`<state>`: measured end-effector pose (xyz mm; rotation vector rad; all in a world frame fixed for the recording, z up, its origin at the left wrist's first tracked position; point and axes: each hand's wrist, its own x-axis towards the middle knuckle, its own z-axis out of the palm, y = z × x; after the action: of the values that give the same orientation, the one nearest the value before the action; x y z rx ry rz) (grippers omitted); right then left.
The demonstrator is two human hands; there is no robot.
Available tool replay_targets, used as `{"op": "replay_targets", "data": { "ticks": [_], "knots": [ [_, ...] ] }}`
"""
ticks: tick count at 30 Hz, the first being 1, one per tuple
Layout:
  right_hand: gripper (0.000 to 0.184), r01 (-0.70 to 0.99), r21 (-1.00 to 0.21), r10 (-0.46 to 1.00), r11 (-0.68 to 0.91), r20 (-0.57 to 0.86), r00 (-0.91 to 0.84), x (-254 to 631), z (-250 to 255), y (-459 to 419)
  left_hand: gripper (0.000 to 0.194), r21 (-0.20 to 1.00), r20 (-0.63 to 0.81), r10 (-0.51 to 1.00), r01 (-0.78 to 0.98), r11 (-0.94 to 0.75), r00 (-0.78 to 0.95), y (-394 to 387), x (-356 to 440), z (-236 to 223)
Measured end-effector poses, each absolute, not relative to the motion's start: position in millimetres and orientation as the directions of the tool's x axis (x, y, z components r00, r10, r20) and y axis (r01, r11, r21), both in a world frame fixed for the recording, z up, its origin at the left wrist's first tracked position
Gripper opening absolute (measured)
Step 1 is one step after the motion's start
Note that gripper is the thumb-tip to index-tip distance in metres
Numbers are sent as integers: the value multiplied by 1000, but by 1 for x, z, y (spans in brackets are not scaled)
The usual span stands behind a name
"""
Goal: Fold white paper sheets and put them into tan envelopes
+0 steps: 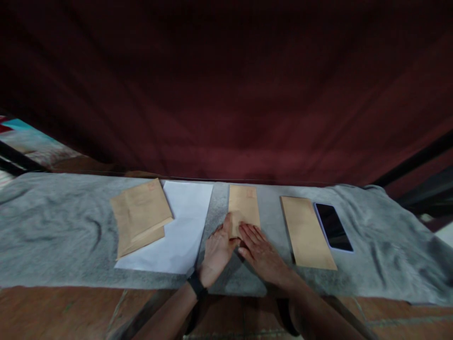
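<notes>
A brown paper envelope (243, 200) with a small red stamp mark near its far end lies flat on the grey cloth, between and under my hands. My left hand (218, 249) rests at its near left corner, index finger stretched along the left edge and thumb by the near edge; its other fingers are partly hidden. My right hand (260, 248) lies flat with fingers stretched over the near right part. The two thumbs almost meet at the near end, and the hands cover that part of the envelope.
Several brown envelopes (143, 210) overlap white paper (186, 212) on the left. On the right, another stack of brown envelopes (307, 231) lies beside a phone (333, 226). Grey cloth (60, 226) covers the narrow surface; a dark red curtain (226, 118) hangs behind it.
</notes>
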<state>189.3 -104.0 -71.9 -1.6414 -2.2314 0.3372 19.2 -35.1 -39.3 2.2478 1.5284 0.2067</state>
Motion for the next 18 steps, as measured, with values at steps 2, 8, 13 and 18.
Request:
{"op": "replay_targets", "data": {
  "ticks": [2, 8, 13, 18],
  "knots": [
    [62, 882, -351, 949, 314, 141, -282, 188, -77, -106, 82, 404, -100, 917, 858, -317, 386, -35, 19, -41],
    [56, 928, -285, 964, 241, 176, -197, 209, -83, -87, 67, 339, 76, 900, 838, -427, 428, -40, 16, -50],
    [57, 950, -282, 983, 137, 158, -94, 219, -81, -62, 48, 393, 131, 816, 726, -564, 563, -45, 21, -43],
    [59, 964, -261, 993, 57, 119, -26, 226, -83, -38, 27, 355, 100, 679, 612, -707, 727, -53, 28, -40]
  ]
}}
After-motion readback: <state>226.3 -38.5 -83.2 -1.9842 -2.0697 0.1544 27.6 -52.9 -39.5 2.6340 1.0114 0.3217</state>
